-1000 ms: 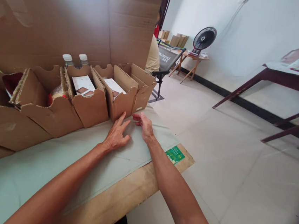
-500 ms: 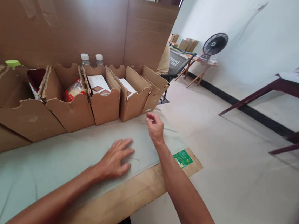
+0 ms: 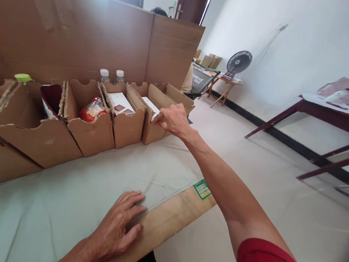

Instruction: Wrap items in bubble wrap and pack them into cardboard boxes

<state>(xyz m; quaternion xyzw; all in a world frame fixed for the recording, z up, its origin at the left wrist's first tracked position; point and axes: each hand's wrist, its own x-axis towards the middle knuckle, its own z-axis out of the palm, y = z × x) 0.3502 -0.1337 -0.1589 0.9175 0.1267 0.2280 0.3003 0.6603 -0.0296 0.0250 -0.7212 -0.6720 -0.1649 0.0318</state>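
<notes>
My right hand reaches forward and closes its fingers on the front rim of a small open cardboard box that holds a white booklet. My left hand lies flat, fingers spread, on the pale green sheet at the table's near wooden edge, holding nothing. Left of the gripped box stands another box with a white and brown booklet inside.
More open cardboard boxes line the table to the left, one with a red packet. Two capped bottles stand behind them against a tall cardboard wall. A fan, a chair and a dark table stand across the floor.
My right hand rose from the sheet and moved forward onto the box rim. My left hand slid back toward the table's near edge. The camera tilted up slightly.
</notes>
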